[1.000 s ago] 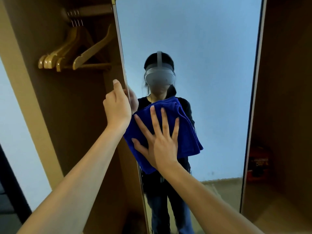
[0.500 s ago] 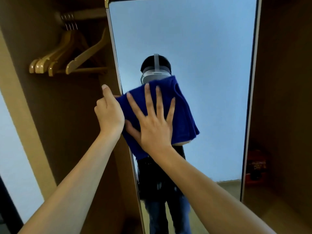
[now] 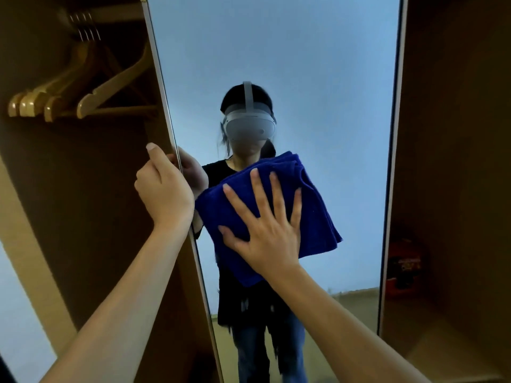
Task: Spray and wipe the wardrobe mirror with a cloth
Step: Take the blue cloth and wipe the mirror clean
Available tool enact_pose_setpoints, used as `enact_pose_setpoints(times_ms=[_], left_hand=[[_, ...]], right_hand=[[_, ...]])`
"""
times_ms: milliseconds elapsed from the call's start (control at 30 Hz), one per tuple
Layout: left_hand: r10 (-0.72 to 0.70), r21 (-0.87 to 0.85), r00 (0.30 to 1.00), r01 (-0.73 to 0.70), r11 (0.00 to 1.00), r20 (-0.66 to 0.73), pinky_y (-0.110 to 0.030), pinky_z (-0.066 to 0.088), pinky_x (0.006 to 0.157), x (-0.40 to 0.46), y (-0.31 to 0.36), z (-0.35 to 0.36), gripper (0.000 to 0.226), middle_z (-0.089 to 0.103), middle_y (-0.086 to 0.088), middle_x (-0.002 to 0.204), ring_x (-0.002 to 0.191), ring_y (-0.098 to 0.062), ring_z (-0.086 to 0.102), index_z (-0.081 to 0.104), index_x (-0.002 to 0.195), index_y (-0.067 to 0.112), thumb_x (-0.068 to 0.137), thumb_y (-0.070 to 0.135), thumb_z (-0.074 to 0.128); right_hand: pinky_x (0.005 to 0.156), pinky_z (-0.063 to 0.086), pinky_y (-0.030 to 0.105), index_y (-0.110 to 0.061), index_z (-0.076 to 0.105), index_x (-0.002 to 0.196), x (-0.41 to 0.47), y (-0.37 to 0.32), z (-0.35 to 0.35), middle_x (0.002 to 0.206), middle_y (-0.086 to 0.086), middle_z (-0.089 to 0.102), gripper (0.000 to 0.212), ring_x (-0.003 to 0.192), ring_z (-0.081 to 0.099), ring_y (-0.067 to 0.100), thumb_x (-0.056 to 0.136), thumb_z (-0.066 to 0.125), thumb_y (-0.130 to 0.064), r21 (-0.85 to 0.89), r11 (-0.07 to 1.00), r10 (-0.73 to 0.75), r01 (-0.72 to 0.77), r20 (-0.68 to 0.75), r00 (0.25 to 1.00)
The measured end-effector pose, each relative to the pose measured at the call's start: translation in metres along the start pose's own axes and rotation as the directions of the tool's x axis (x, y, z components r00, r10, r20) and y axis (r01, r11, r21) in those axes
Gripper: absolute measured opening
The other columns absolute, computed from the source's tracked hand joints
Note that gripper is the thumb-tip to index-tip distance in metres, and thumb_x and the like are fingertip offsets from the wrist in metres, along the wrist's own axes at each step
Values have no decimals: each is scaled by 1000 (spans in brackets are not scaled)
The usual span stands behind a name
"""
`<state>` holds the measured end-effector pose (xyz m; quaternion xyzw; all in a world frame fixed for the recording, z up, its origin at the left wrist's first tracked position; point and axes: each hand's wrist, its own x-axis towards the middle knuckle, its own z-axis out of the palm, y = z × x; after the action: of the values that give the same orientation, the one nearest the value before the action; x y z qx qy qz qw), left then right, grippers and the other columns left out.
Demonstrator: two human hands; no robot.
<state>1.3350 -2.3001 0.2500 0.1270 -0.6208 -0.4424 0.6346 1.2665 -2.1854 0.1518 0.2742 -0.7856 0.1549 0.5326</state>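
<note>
The tall wardrobe mirror fills the middle of the head view, mounted on an open door. A folded blue cloth lies flat against the glass at chest height. My right hand presses it there with fingers spread and straight. My left hand grips the mirror door's left edge, thumb on the near side and fingers curled round onto the glass. The mirror reflects a person in dark clothes and a headset. No spray bottle is in view.
Several wooden hangers hang on a rail inside the wardrobe at upper left. A wooden wardrobe panel stands right of the mirror, with a red object low inside that compartment. A pale wall shows at far left.
My right hand has slid the blue cloth down and to the right across the glass, after moving it up half a second before. My left hand keeps its grip on the door edge.
</note>
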Motion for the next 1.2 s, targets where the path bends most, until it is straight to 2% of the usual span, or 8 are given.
enact_pose_setpoints(times_ms=[100, 300, 433, 567, 700, 900, 1067, 1200], left_hand=[[23, 4, 1000, -23, 1000, -18, -17, 47, 69, -2, -7, 3, 53, 61, 7, 69, 69, -6, 63, 63, 80, 15, 103, 41, 23], [-15, 82, 1000, 15, 997, 2, -16, 40, 60, -39, -35, -1, 52, 57, 8, 69, 69, -11, 58, 60, 83, 11, 104, 40, 22], [-51, 127, 998, 47, 991, 32, -7, 36, 59, -66, -49, -4, 46, 54, 9, 71, 70, -9, 53, 56, 84, 10, 106, 34, 22], [-61, 166, 996, 51, 985, 59, -10, 35, 62, -78, -54, -2, 41, 53, 12, 77, 71, 1, 53, 54, 100, 6, 106, 32, 23], [-42, 183, 998, 33, 983, 48, -25, 42, 73, -88, -56, -2, 42, 59, 4, 99, 90, -11, 55, 51, 121, 8, 105, 37, 23], [-126, 230, 991, 112, 967, 51, -13, 35, 62, -105, -60, -7, 36, 52, 18, 86, 75, 4, 51, 52, 114, 13, 106, 34, 24], [-96, 310, 995, 82, 947, 31, -29, 35, 74, -111, -61, -9, 37, 56, 7, 96, 87, -12, 50, 52, 119, 13, 106, 33, 23], [-73, 316, 997, 56, 947, 41, -31, 39, 71, -112, -66, -12, 40, 61, 3, 95, 86, -16, 57, 53, 116, 13, 105, 36, 22]], right_hand=[[117, -7, 58, -44, 13, 151, -4, 24, -3, 162, 1, 6, 73, 150, 2, 30, 88, 40, -69, -12, 999, 40, -40, -29, 999], [116, 2, 62, -43, 18, 150, -11, 66, -7, 162, 3, 13, 71, 149, 7, 31, 88, 39, -69, -1, 993, 118, -119, -93, 989], [117, 1, 61, -42, 17, 151, -14, 91, -11, 162, 4, 14, 72, 149, 6, 31, 88, 38, -69, -2, 988, 156, -157, -101, 983], [117, -4, 59, -41, 18, 151, -19, 117, -15, 162, 5, 11, 71, 149, 3, 31, 88, 36, -69, -15, 980, 196, -198, -87, 977], [117, -4, 58, -38, 24, 151, -25, 131, -16, 162, 6, 13, 70, 149, 6, 32, 89, 36, -69, -15, 977, 210, -213, -103, 972], [116, -8, 58, -39, 16, 152, -52, 133, -8, 163, 4, 3, 70, 150, -2, 30, 90, 31, -68, -2, 963, 269, -269, -56, 962], [116, -9, 58, -39, 14, 152, -77, 127, 2, 163, 4, 2, 71, 149, -6, 29, 90, 32, -67, 16, 957, 288, -288, -19, 957], [115, -6, 61, -38, 19, 152, -51, 125, -10, 163, 6, 7, 69, 149, 0, 32, 91, 32, -67, 27, 963, 270, -270, -21, 963]])
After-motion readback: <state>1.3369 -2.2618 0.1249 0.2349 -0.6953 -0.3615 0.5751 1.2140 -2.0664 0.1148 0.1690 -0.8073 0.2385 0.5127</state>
